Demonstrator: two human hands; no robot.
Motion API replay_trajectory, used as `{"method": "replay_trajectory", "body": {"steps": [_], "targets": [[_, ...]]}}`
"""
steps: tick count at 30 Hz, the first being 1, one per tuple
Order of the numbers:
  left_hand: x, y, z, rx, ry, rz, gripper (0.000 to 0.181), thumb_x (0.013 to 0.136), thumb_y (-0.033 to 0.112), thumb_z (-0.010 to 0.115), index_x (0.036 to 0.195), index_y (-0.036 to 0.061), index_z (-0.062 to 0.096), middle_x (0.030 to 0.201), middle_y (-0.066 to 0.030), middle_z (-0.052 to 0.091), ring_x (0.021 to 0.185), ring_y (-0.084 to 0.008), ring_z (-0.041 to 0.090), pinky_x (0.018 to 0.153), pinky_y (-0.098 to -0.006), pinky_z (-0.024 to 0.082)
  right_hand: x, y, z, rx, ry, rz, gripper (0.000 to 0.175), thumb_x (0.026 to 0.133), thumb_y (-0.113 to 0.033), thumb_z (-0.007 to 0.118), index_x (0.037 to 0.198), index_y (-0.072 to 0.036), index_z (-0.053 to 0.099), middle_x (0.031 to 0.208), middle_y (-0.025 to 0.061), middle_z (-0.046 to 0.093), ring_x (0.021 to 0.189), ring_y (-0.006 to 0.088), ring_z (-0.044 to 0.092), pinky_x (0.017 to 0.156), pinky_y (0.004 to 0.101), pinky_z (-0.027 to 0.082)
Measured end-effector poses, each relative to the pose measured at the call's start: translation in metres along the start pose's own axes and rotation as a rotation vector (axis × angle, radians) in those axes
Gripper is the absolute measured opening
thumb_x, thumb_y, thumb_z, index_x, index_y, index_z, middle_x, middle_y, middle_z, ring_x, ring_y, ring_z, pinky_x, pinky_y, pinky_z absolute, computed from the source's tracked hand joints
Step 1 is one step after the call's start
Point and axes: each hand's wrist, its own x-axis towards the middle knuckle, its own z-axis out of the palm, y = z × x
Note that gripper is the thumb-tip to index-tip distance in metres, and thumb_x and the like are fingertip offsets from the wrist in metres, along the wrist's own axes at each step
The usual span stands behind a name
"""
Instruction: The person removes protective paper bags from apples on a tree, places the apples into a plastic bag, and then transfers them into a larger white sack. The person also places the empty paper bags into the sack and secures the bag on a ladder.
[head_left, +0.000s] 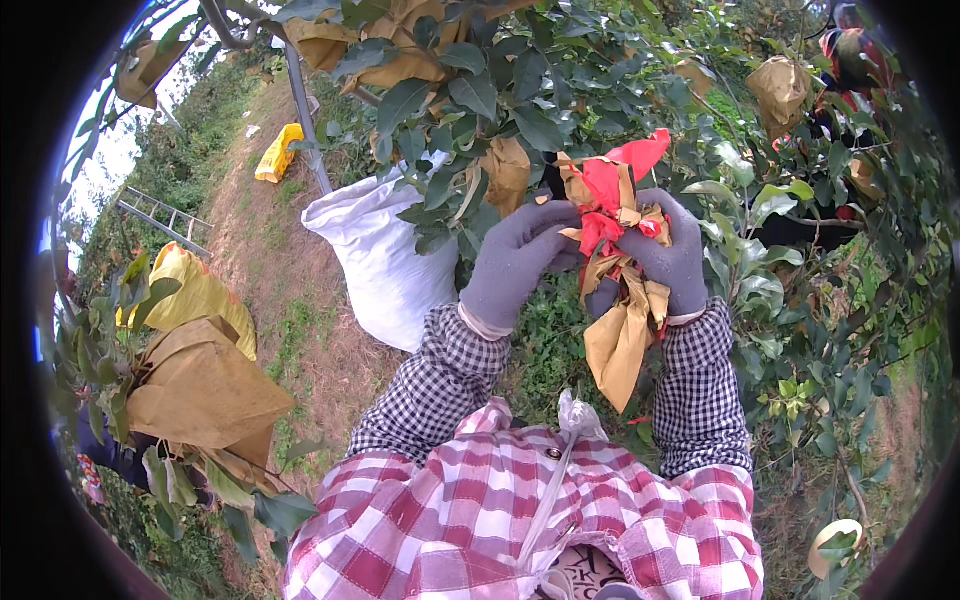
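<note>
A crumpled bunch of brown and red paper fruit bags (619, 292) is gripped in my right hand (667, 251), which wears a grey knit glove. Brown paper hangs below that palm, and a red piece sticks up above it. My left hand (514, 259), gloved the same way, is at the left side of the bunch with its fingers bent towards it. Its fingertips are partly hidden, so I cannot tell whether they pinch the paper. Just above the left hand, a bagged fruit (506, 176) hangs among apple-tree leaves.
A white woven sack (390, 255) hangs or stands left of my arms beside a metal pole (304, 112). Yellow sacks (202, 292), a ladder (165, 221) and a large brown paper bag (206, 386) are farther left. Branches with bagged fruit (778, 94) and another person (855, 60) are right.
</note>
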Motion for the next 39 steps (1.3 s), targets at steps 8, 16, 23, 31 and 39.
{"method": "replay_trajectory", "body": {"steps": [8, 16, 23, 31, 39], "targets": [[0.032, 0.031, -0.021, 1.181, 0.625, 0.427, 0.049, 0.084, 0.025, 0.075, 0.128, 0.0078, 0.061, 0.114, -0.0162, 0.062, 0.098, -0.0351, 0.065, 0.083, -0.045, 0.053, 0.075, 0.037, 0.023, 0.156, -0.389, 0.013, 0.085, 0.071, -0.011, 0.078, 0.151, -0.007, 0.046, 0.145, 0.0153, 0.056, 0.131, 0.0202, 0.053, 0.109, 0.0331, 0.041], [0.046, 0.032, -0.026, 1.216, 0.608, 0.387, 0.034, 0.08, 0.028, 0.079, 0.107, 0.0093, 0.072, 0.106, -0.0157, 0.064, 0.1, -0.0357, 0.063, 0.085, -0.0462, 0.051, 0.135, 0.019, 0.038, -0.235, -0.715, -0.107, 0.075, 0.073, -0.028, 0.079, 0.14, -0.007, 0.054, 0.119, 0.0179, 0.07, 0.109, 0.0266, 0.066, 0.094, 0.035, 0.05], [0.049, 0.005, -0.054, 1.226, 0.59, 0.434, 0.026, 0.077, 0.02, 0.076, 0.102, 0.0111, 0.072, 0.105, -0.012, 0.065, 0.096, -0.0327, 0.065, 0.081, -0.0434, 0.053, 0.14, 0.02, 0.038, -0.249, -0.688, -0.203, 0.069, 0.074, -0.029, 0.078, 0.135, -0.004, 0.058, 0.115, 0.0192, 0.07, 0.105, 0.0288, 0.068, 0.094, 0.0369, 0.051], [0.042, -0.008, -0.078, 1.037, 0.333, 0.426, 0.023, 0.078, 0.014, 0.072, 0.1, 0.0086, 0.07, 0.1, -0.0108, 0.064, 0.09, -0.0295, 0.066, 0.077, -0.0394, 0.053, 0.123, 0.011, 0.055, -0.285, -0.914, -0.092, 0.073, 0.068, -0.028, 0.083, 0.132, -0.004, 0.058, 0.116, 0.0174, 0.071, 0.106, 0.0281, 0.067, 0.093, 0.0364, 0.052], [0.037, -0.007, -0.066, 1.357, 0.132, 0.514, 0.031, 0.079, 0.015, 0.073, 0.11, 0.0111, 0.069, 0.111, -0.0166, 0.062, 0.097, -0.0395, 0.065, 0.082, -0.0458, 0.054, 0.103, 0.021, 0.057, -0.271, -0.85, -0.088, 0.06, 0.07, -0.029, 0.08, 0.12, -0.001, 0.062, 0.104, 0.0187, 0.072, 0.093, 0.0296, 0.069, 0.084, 0.0388, 0.053]]}}
